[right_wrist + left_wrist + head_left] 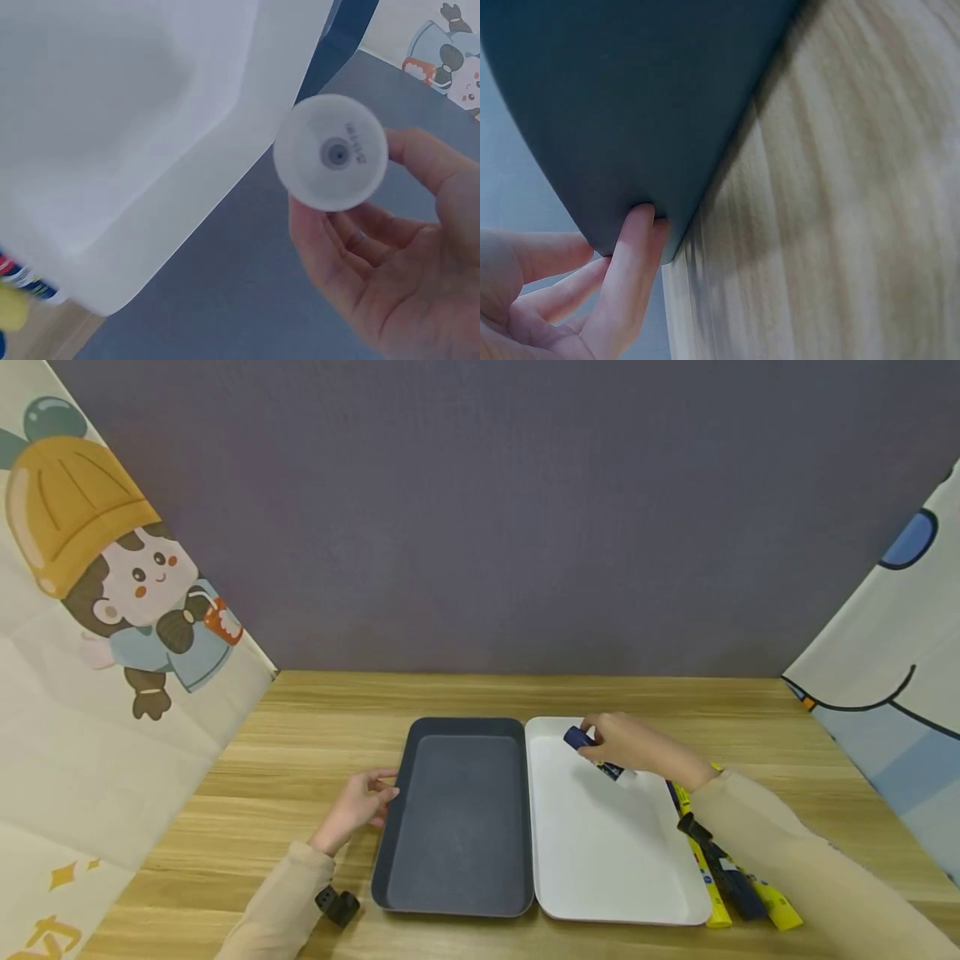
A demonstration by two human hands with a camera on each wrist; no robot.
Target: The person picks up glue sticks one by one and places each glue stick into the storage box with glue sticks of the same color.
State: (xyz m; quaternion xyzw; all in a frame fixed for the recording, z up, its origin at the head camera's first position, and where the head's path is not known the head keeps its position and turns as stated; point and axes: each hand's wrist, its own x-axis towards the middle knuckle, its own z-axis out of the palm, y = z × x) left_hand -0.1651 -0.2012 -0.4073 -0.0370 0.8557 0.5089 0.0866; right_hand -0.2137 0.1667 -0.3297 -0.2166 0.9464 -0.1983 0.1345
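My right hand (618, 743) holds a dark blue tube with a white round end (577, 737) above the far part of the white tray (600, 860). The right wrist view looks straight at that white end (330, 154), which has a small hole at its centre; thumb and fingers lie around it. My left hand (360, 806) touches the left side of the dark grey tray (465, 827). In the left wrist view, nearly straight fingers (634, 247) rest on the tray's outer wall (630, 112), with the thumb near its rim.
Both trays stand side by side on the wooden table (330, 710). Several yellow and dark blue items (776, 906) lie right of the white tray, partly under my right forearm. A grey panel (480, 527) rises behind; printed cloths (45, 735) hang at both sides.
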